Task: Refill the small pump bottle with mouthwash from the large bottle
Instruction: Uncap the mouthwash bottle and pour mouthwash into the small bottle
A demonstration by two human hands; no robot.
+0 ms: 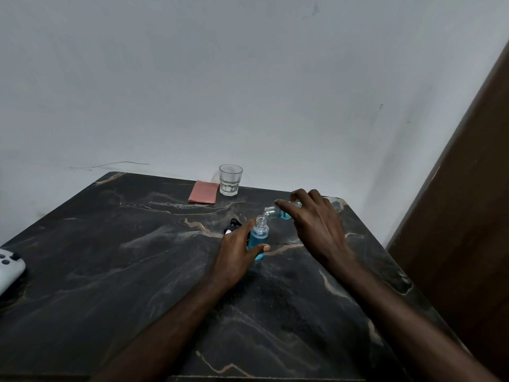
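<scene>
Mouth over mouth: I see the large bottle (pixel 278 212) tipped near level in my right hand (pixel 316 224), its neck pointing left, just above the open small bottle (pixel 258 238), upright on the bench (pixel 137 257), gripped by my left hand (pixel 237 250).

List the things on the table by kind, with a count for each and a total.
Bottles: 2 (small bottle, large bottle)
Glass: 1
Pink cloth: 1
Pump top: 1
White controller: 1
Total: 6
</scene>
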